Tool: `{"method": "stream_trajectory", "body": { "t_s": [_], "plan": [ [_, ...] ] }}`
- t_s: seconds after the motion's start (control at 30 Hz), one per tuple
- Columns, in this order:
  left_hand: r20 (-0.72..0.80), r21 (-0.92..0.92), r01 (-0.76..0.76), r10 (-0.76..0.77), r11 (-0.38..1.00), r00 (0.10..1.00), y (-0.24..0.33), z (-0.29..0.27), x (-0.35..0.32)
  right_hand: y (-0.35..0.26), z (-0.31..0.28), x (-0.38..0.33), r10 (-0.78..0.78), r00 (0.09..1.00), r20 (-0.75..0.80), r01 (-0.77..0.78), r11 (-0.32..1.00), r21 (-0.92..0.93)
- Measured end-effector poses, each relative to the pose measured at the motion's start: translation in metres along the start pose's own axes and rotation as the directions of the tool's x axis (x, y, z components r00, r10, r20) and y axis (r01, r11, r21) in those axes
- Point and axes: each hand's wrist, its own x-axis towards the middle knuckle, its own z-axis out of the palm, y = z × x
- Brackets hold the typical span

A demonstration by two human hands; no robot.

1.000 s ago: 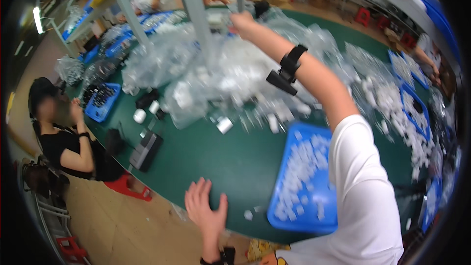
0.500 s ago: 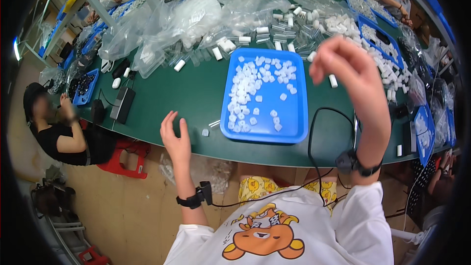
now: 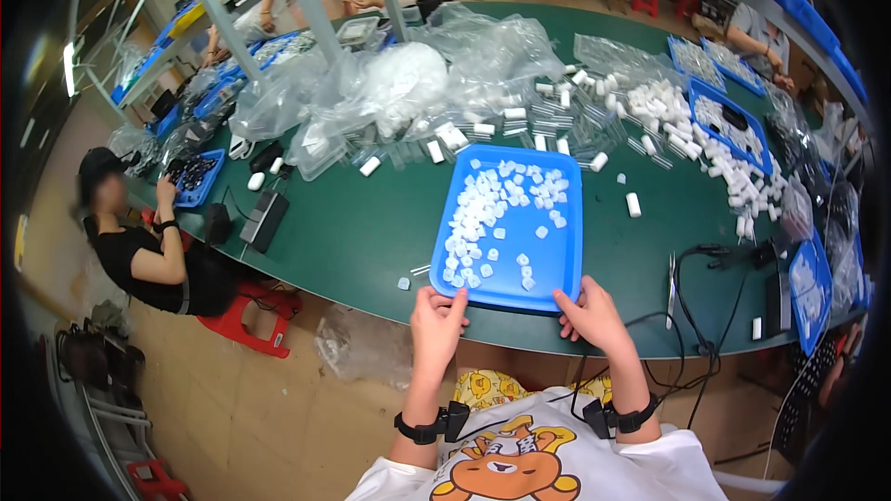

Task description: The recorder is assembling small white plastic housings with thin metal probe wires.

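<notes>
A blue tray [image 3: 548, 264] lies on the green table in front of me, with many small white cube-like pieces [image 3: 478, 204] spread mostly over its left and far parts. My left hand [image 3: 437, 320] grips the near left corner of the tray, thumb on the rim. At the near right corner, my right hand [image 3: 591, 315] pinches the rim in the same way. One loose white piece [image 3: 404, 284] and a thin clear tube [image 3: 421, 269] lie on the table left of the tray.
Clear plastic bags [image 3: 399, 83] and white cylinders [image 3: 650, 102] heap behind the tray. Tweezers [image 3: 671, 292] and black cables [image 3: 710, 334] lie to the right. At the left sits a co-worker [image 3: 139, 241] by a small blue tray [image 3: 206, 181]. A black box [image 3: 265, 221] stands between us.
Both my hands have come to the tray's near corners and taken hold of it; the right one was raised over the table's right side before. The view has tilted upward.
</notes>
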Motion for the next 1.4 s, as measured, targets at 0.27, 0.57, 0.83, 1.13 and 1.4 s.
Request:
{"method": "stream_trajectory", "body": {
  "t_s": [0.27,0.57,0.83,1.13,1.4],
  "plan": [
    [0.108,-0.405,-0.13,0.189,0.905,0.976,0.039,0.038,-0.028,-0.005,-0.006,-0.025,-0.14,0.978,-0.158,0.211,0.654,0.727],
    [0.015,-0.518,-0.231,0.279,0.823,0.96,0.068,0.044,-0.052,-0.019,-0.008,-0.055,-0.137,0.973,-0.187,0.232,0.599,0.767],
    [-0.032,-0.532,-0.248,0.273,0.81,0.961,0.073,0.044,-0.053,-0.02,-0.004,-0.052,-0.131,0.972,-0.194,0.234,0.533,0.813],
    [-0.097,-0.604,-0.317,0.328,0.731,0.94,0.067,0.05,-0.043,-0.067,0.004,-0.052,-0.207,0.949,-0.237,0.313,0.537,0.783],
    [-0.244,-0.608,-0.38,0.291,0.697,0.925,0.048,0.023,-0.037,-0.075,0.025,-0.052,-0.258,0.937,-0.234,0.342,0.55,0.762]
  ]
}}
